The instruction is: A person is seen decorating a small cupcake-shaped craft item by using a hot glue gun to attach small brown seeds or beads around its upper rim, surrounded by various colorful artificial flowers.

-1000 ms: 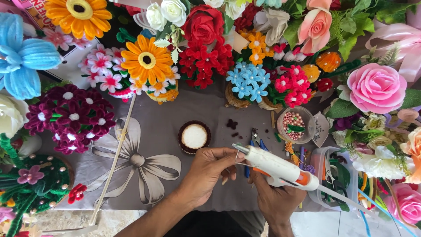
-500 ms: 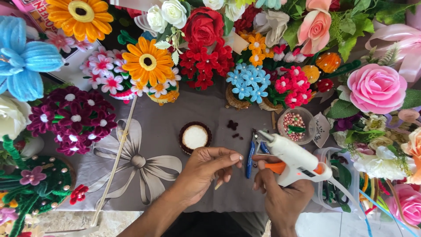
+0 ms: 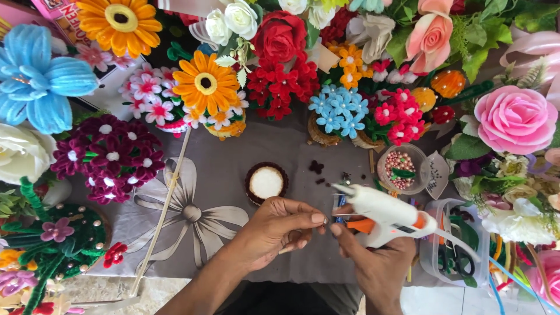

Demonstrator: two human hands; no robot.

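My right hand (image 3: 376, 265) grips a white glue gun (image 3: 388, 211) with an orange trigger. Its nozzle points left, just above my left fingertips. My left hand (image 3: 279, 226) has thumb and fingers pinched on a small piece too tiny to make out, touching my right thumb. Both hands hover over the grey flower-print cloth (image 3: 221, 175). A small round dark pot with a white top (image 3: 266, 182) stands just beyond my left hand.
Handmade flowers ring the cloth: orange daisies (image 3: 205, 83), red blooms (image 3: 280, 64), blue ones (image 3: 339, 108), maroon ones (image 3: 108, 154) and a pink rose (image 3: 514, 118). A clear cup of pink beads (image 3: 402, 169), a plastic box with scissors (image 3: 455, 254) and a long wooden stick (image 3: 163, 210) lie nearby.
The glue gun swung up and right, then settled lower with its nozzle over my left fingertips. My left hand stayed pinched and drew against my right thumb.
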